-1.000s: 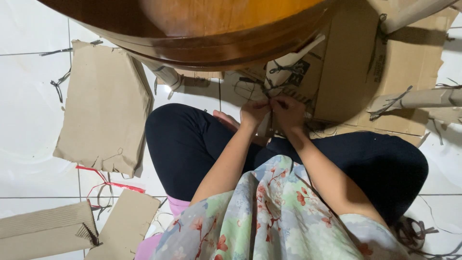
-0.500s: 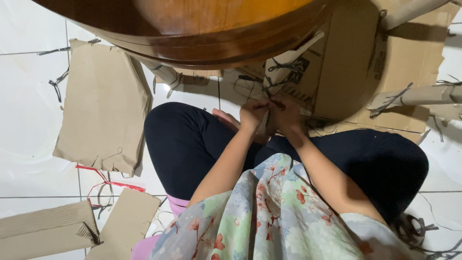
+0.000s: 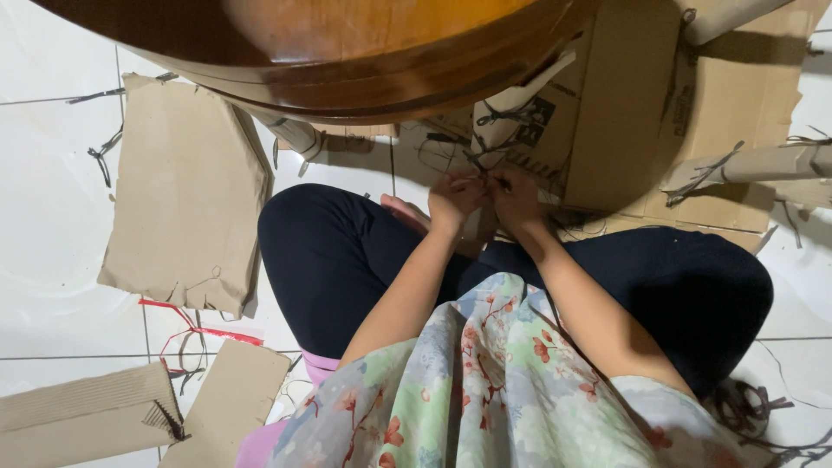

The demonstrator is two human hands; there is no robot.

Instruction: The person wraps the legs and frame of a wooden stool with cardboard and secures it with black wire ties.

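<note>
Both hands meet at a cardboard-wrapped leg [image 3: 511,108] under the wooden desk [image 3: 347,52]. Left hand [image 3: 452,199] and right hand [image 3: 517,192] each pinch dark string [image 3: 482,165], grip narrow. Cardboard sheet [image 3: 186,191] lies on floor.

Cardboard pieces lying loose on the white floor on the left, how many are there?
3: a big flat cardboard sheet under the table edge, a corrugated piece at the bottom-left corner, and a small piece beside it. More may hide under the table.

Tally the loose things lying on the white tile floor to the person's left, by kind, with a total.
Flat brown cardboard sheets: 2
Corrugated brown cardboard piece: 1
Red string tangle: 1
Dark string scraps: 2
Total: 6
</note>
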